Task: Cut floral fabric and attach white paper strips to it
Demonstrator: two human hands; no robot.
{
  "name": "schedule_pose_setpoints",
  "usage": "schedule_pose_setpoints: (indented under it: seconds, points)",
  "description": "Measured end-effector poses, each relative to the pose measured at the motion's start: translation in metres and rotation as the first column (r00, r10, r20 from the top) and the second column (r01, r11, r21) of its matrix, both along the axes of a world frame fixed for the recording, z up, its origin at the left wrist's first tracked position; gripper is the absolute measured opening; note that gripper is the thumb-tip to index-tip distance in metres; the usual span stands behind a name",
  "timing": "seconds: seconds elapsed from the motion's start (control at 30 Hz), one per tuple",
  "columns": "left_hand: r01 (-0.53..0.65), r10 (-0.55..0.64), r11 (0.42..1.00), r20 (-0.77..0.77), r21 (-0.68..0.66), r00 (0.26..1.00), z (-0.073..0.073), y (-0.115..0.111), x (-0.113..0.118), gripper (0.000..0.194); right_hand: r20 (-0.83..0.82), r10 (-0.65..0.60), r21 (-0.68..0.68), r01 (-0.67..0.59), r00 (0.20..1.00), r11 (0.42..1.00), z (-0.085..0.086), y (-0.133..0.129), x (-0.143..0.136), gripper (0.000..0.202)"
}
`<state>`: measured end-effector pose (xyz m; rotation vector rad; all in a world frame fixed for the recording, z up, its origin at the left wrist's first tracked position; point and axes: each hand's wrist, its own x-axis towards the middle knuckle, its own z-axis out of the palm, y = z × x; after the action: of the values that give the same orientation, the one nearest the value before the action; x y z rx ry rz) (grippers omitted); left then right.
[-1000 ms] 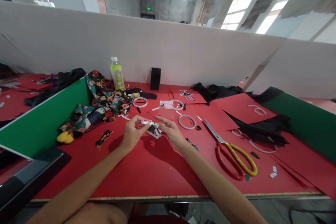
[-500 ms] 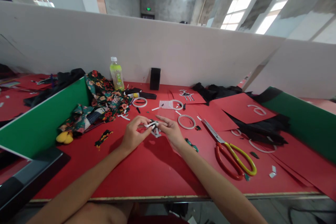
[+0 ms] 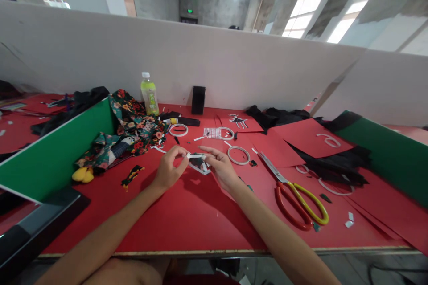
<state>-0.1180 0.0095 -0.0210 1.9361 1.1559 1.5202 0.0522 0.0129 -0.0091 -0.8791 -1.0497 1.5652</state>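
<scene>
Between my two hands is a small dark fabric piece edged with white tape strips (image 3: 198,162), held just above the red tabletop. My left hand (image 3: 170,167) pinches its left end between thumb and fingertips. On the other side, my right hand (image 3: 221,165) grips the right end with the thumb, its index finger stretched out over it. A roll of white tape (image 3: 238,147) lies just beyond my right hand. To the left of my left hand is a black-and-yellow fabric scrap (image 3: 133,175).
Large scissors (image 3: 303,216) with red and yellow handles lie at right. Floral fabric (image 3: 138,127) is heaped at left, near a green drink bottle (image 3: 150,94). A phone (image 3: 198,100) leans against the white partition. Green dividers (image 3: 63,149) flank the table, with red paper (image 3: 310,138) at right.
The taped piece has turned and spread flatter between my hands, showing more dark fabric. A white strip now stretches along its top edge from hand to hand.
</scene>
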Motion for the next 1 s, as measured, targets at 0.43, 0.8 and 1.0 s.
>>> schedule_pose_setpoints:
  seconds: [0.43,0.8,1.0]
  points:
    - [0.042,0.005,0.984,-0.266,0.171,0.964,0.0076,-0.0047,-0.0003,0.005,0.093,0.058,-0.003,-0.058,0.994,0.998,-0.0054,0.0025,-0.0002,0.059]
    - [0.022,0.062,0.974,-0.359,0.226,0.931,0.0058,-0.0038,-0.0019,0.004,0.178,0.068,0.017,-0.072,0.982,0.997,-0.0057,0.0025,0.0004,0.071]
    - [-0.01,0.083,0.983,-0.389,0.185,0.918,0.0029,-0.0016,-0.0029,0.004,0.164,0.083,-0.001,-0.083,0.983,0.997,-0.0058,0.0021,-0.0008,0.07]
